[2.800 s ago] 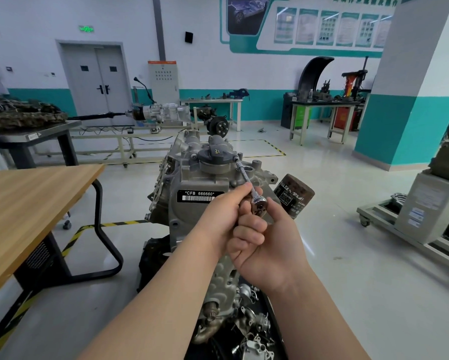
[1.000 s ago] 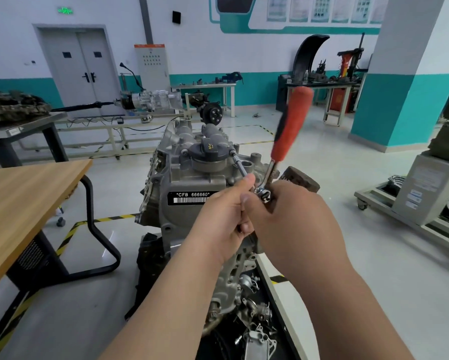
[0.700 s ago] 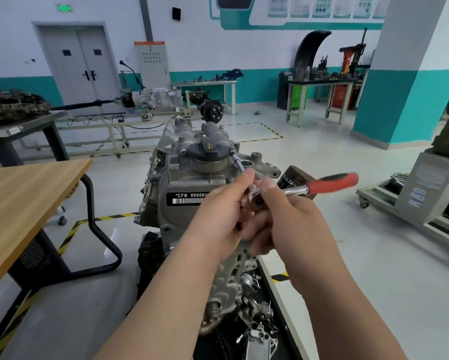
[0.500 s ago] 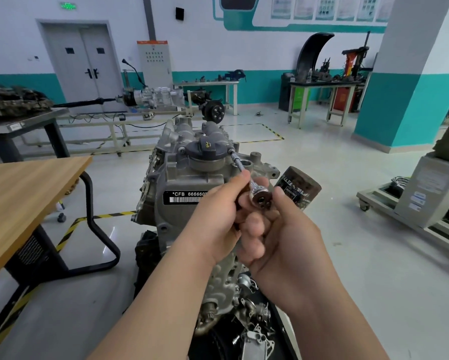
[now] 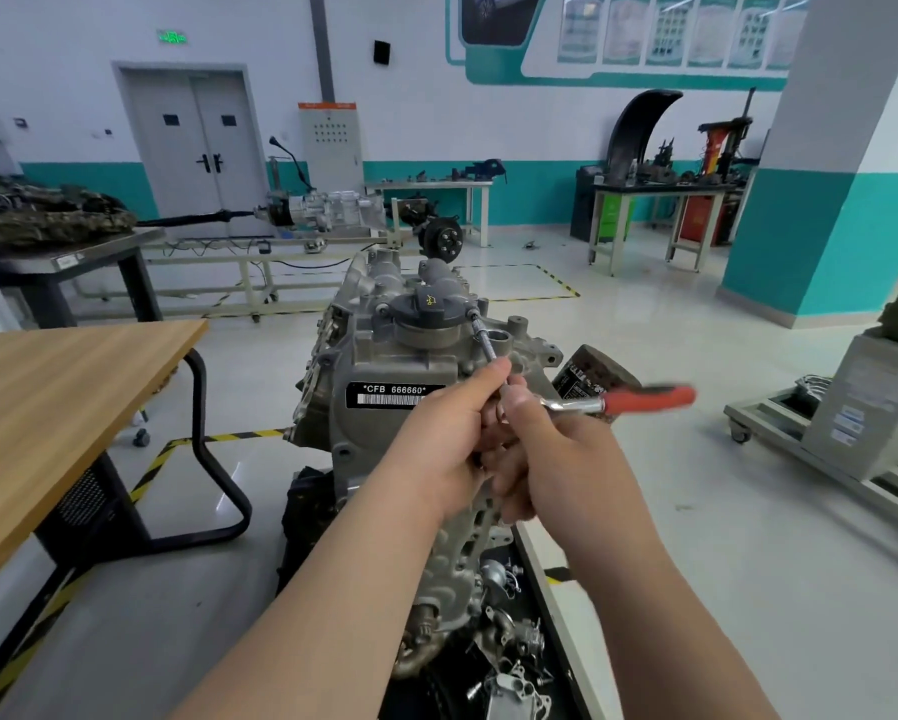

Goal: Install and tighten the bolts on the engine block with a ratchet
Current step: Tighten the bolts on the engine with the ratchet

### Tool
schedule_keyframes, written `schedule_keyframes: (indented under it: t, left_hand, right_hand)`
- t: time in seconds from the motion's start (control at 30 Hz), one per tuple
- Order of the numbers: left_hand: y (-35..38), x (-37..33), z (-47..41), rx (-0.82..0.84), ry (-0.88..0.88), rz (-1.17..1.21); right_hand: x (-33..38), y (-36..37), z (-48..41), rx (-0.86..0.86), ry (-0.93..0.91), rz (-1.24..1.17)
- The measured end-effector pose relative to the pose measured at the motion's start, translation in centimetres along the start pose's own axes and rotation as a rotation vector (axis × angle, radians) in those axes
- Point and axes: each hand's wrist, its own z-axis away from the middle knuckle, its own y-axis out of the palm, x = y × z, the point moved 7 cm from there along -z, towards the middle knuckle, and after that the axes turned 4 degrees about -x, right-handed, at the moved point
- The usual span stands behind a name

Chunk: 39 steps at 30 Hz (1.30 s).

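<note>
Workshop bay, teal-banded walls, wooden desk (image 5: 47,397) at my 9 o'clock. Dead ahead at 12 stands the engine block (image 5: 400,366), with the oil filler cap (image 5: 423,309) on top and the oil filter (image 5: 592,374) sticking out on its 3 o'clock side.

Left hand (image 5: 436,449): fingers and thumb pinch the extension bar (image 5: 486,343) at its near end, steadying it. Right hand (image 5: 556,459): curled round the ratchet (image 5: 644,398) at the head end. The bar runs up toward 11 o'clock to a seat just at the cap's 3 o'clock edge. The bolt itself is hidden under the socket.

Change: half a second ago the red handle was out of sight behind my right hand. Now it points to 3 o'clock, motion-blurred. A second ago it stood at 12. So I'm mid-stroke, cycling the ratchet. The block and my left-hand pinch haven't shifted.

Read: the bolt is running down, not yet snugged. Quick swings gripped near the head suggest low resistance. Can't tell seating from here.
</note>
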Motion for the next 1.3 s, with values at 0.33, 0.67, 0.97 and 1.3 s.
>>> schedule_keyframes:
  t: [0.33,0.67,0.97,1.3]
  left_hand:
    - [0.4,0.1,0.5,-0.052,-0.013,0.014]
    - [0.5,-0.5,0.7,0.051,0.053,-0.109]
    - [0.6,-0.1,0.5,0.024,0.06,-0.116]
    - [0.3,-0.5,0.2,-0.049,0.132,-0.073]
  right_hand:
    - [2.0,-1.3,-0.3,-0.252,-0.298,0.603]
    - [-1.7,2.5,0.5,0.108,0.398,-0.807]
    - [-2.4,3.2,0.7,0.112,0.425,-0.907]
    - [-1.3,-0.4,-0.4,-0.081,0.039,-0.133]
